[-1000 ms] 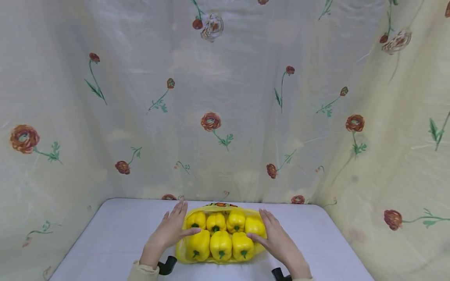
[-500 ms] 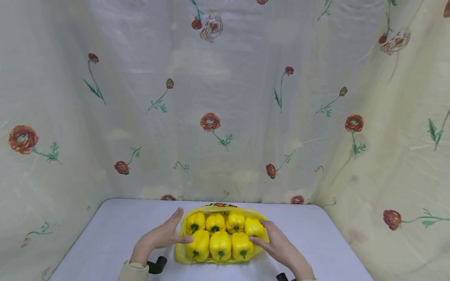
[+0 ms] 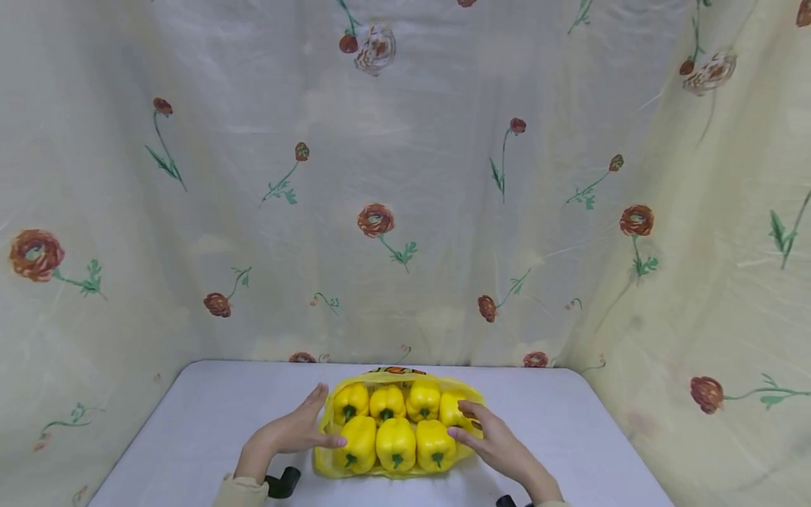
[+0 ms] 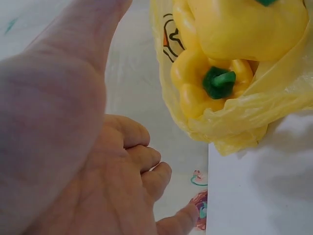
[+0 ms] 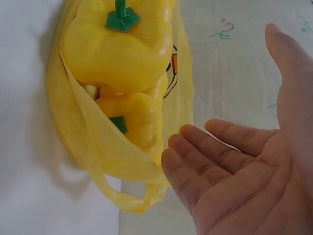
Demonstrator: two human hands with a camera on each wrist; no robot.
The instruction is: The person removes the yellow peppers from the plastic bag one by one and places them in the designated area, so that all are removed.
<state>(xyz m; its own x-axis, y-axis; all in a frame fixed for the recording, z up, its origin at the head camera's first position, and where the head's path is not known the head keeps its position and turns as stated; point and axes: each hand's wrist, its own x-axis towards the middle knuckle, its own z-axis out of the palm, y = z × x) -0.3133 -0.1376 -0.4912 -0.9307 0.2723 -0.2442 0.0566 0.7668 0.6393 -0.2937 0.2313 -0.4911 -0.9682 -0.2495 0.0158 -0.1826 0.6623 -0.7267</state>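
Several yellow bell peppers (image 3: 395, 443) with green stems lie in two rows inside a thin yellow plastic bag (image 3: 324, 461), its mouth facing me. To the left of the bag is my left hand (image 3: 285, 427), thumb pointing at the front left pepper; in the left wrist view a gap separates its fingers from the bag (image 4: 288, 105). My right hand (image 3: 500, 443) hovers by the right end, fingers extended near the back right pepper (image 3: 451, 407). In the right wrist view its fingertips come close to the bag's side (image 5: 181, 112); whether they touch is unclear. Neither hand holds anything.
The bag and peppers lie on a white table (image 3: 203, 422). A flower-printed curtain (image 3: 405, 282) hangs behind it and along both sides. A black wrist mount (image 3: 283, 483) shows below the left wrist, another (image 3: 505, 501) below the right.
My left hand has moved left and slightly down, away from the bag. The right hand has lowered a little, its fingers bending slightly. The peppers and bag have stayed in place.
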